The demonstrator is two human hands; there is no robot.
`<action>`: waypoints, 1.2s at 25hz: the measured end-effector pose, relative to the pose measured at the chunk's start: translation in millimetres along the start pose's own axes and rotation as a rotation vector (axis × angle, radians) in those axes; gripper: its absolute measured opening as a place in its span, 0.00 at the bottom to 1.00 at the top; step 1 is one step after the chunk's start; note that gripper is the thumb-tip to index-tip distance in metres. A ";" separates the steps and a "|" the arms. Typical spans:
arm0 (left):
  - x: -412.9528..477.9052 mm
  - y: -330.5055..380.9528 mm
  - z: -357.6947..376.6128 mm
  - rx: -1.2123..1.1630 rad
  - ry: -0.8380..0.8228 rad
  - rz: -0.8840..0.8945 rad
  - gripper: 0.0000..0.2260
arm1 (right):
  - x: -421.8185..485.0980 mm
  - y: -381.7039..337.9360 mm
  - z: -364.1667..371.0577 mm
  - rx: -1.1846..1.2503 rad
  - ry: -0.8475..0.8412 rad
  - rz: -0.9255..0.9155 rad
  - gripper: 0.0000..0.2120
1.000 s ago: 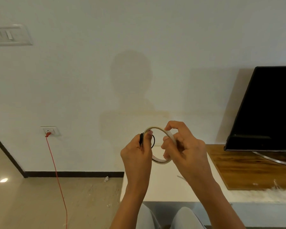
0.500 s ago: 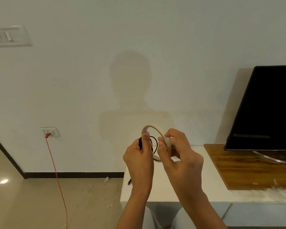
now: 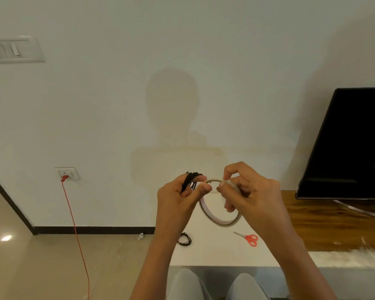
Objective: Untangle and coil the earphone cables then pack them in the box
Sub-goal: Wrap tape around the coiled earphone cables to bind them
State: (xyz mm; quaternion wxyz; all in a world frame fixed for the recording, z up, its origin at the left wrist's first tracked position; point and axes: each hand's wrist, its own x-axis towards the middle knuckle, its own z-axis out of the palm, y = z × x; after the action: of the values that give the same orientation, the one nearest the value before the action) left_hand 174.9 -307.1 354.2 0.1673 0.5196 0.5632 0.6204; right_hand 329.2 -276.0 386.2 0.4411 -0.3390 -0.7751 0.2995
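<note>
My left hand (image 3: pixel 178 198) grips a coiled black earphone cable (image 3: pixel 189 181) between its fingers, held up in front of the wall. My right hand (image 3: pixel 247 191) holds a thin ring of clear tape (image 3: pixel 217 219), its thumb and forefinger pinching the roll's top edge close to my left thumb. Another coiled black earphone cable (image 3: pixel 185 239) lies on the white table (image 3: pixel 214 254) below my left wrist. No box is in view.
Red-handled scissors (image 3: pixel 248 238) lie on the white table at the right of the coil. A black TV (image 3: pixel 351 148) stands on a wooden board (image 3: pixel 325 226) at the right. A red cord (image 3: pixel 76 230) hangs from a wall socket at the left.
The view tilted down, revealing the scissors and the second coil on the table. My hands spread slightly, and the tape ring turned to face me more openly.
</note>
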 end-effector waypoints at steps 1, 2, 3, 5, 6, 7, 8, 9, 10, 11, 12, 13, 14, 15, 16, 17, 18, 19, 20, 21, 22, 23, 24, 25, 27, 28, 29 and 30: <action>1.3 1.5 -0.8 0.027 -0.033 0.066 0.08 | -0.4 -1.5 0.3 0.003 -0.025 -0.010 0.06; 1.7 2.9 -0.3 0.053 -0.046 0.122 0.06 | -1.3 -2.7 1.1 0.015 -0.028 -0.031 0.06; 2.0 2.7 0.9 0.071 -0.029 0.157 0.06 | -2.4 -3.8 2.0 0.036 -0.014 -0.053 0.07; 1.2 2.4 5.2 0.088 0.049 0.199 0.09 | -4.2 -4.6 5.3 0.071 0.043 -0.087 0.06; -0.5 2.4 8.1 0.089 0.088 0.207 0.10 | -5.0 -3.9 7.4 0.063 0.083 -0.119 0.06; -2.9 2.5 11.1 0.084 0.122 0.209 0.10 | -6.0 -2.7 9.7 0.034 0.127 -0.167 0.06; -5.1 2.7 14.2 0.075 0.150 0.205 0.11 | -6.6 -1.6 12.2 0.002 0.169 -0.218 0.05; -7.3 3.3 16.9 0.066 0.172 0.198 0.11 | -7.4 -0.9 14.7 -0.019 0.206 -0.259 0.05; -9.0 3.5 19.2 0.060 0.191 0.190 0.11 | -7.6 -0.1 17.1 -0.029 0.240 -0.288 0.05; -10.6 3.7 21.4 0.057 0.207 0.182 0.12 | -8.0 0.7 19.0 -0.028 0.271 -0.305 0.06; -12.1 3.1 23.2 0.054 0.219 0.172 0.13 | -7.9 1.2 20.6 -0.022 0.295 -0.313 0.06; -12.9 3.6 24.6 0.047 0.227 0.161 0.13 | -7.6 1.3 21.8 -0.015 0.309 -0.315 0.06; -13.4 3.2 25.4 0.038 0.233 0.150 0.13 | -7.2 1.6 22.8 -0.009 0.314 -0.312 0.06; -13.7 4.4 25.6 0.031 0.235 0.143 0.14 | -7.0 1.8 23.4 -0.005 0.316 -0.308 0.06; -13.6 4.8 25.8 0.028 0.237 0.140 0.14 | -6.6 2.1 23.8 -0.003 0.319 -0.304 0.06; -13.5 5.4 25.4 0.028 0.238 0.141 0.14 | -6.7 2.3 24.3 -0.002 0.324 -0.302 0.06; -13.0 4.6 25.3 0.030 0.241 0.144 0.14 | -6.6 2.3 24.9 0.004 0.330 -0.300 0.06; -13.0 4.3 24.8 0.030 0.243 0.144 0.14 | -6.9 2.4 25.6 0.018 0.334 -0.298 0.06; -13.0 3.4 24.6 0.027 0.245 0.142 0.14 | -7.2 2.4 26.4 0.032 0.340 -0.301 0.07; -13.1 3.3 24.6 0.022 0.244 0.140 0.14 | -7.6 2.2 27.0 0.044 0.349 -0.308 0.07; -13.2 2.7 24.6 0.019 0.244 0.138 0.14 | -7.7 2.1 27.2 0.058 0.356 -0.314 0.07; -13.2 3.1 24.8 0.018 0.245 0.134 0.15 | -7.8 2.0 26.8 0.077 0.357 -0.314 0.07; -13.1 2.6 25.1 0.017 0.250 0.129 0.16 | -7.6 1.9 26.3 0.091 0.352 -0.314 0.07; -12.9 2.8 25.4 0.013 0.257 0.116 0.18 | -7.5 1.7 25.9 0.094 0.345 -0.320 0.06; -13.2 3.0 26.5 -0.006 0.273 0.073 0.18 | -8.3 2.0 25.5 0.059 0.345 -0.341 0.04; -13.5 3.1 27.3 -0.017 0.282 0.050 0.17 | -8.8 2.6 25.5 0.027 0.355 -0.354 0.02; -14.7 4.1 28.0 -0.028 0.289 0.028 0.17 | -9.6 3.6 25.6 -0.007 0.368 -0.368 0.02; -15.4 4.6 28.9 -0.039 0.297 0.008 0.16 | -10.2 4.6 25.8 -0.039 0.378 -0.386 0.02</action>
State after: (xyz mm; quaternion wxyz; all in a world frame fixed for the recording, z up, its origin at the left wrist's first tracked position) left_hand 206.9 -305.6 346.1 0.0896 0.4210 0.5674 0.7020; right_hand 311.4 -285.6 366.6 0.6202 -0.2435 -0.7349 0.1262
